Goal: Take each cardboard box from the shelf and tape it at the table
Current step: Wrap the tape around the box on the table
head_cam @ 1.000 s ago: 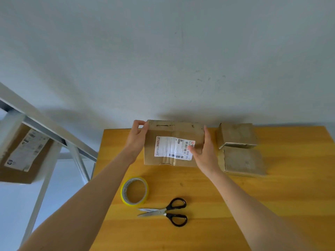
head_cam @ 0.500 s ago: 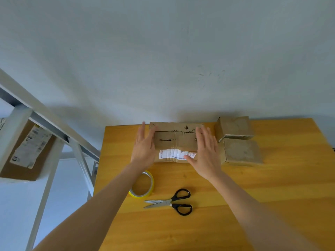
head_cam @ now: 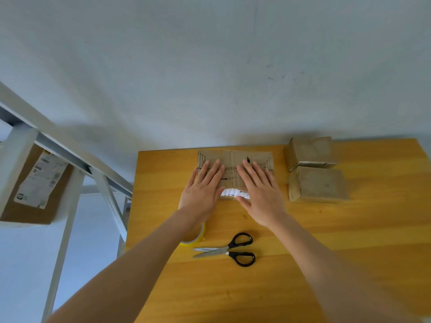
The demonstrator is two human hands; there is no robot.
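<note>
Shelving (head_cam: 70,164) of white metal stands at far left and carries a labelled shelf box (head_cam: 14,206). On the wooden table (head_cam: 361,252), a yellow tape roll (head_cam: 198,237) lies partly under the left forearm. The left hand (head_cam: 203,190) and right hand (head_cam: 260,191) rest flat, fingers straight, on top of the centre cardboard box (head_cam: 233,157) at the table's far edge. Black-handled scissors (head_cam: 229,249) lie nearer the person. At right, a far small box (head_cam: 311,151) adjoins a near small box (head_cam: 323,186).
</note>
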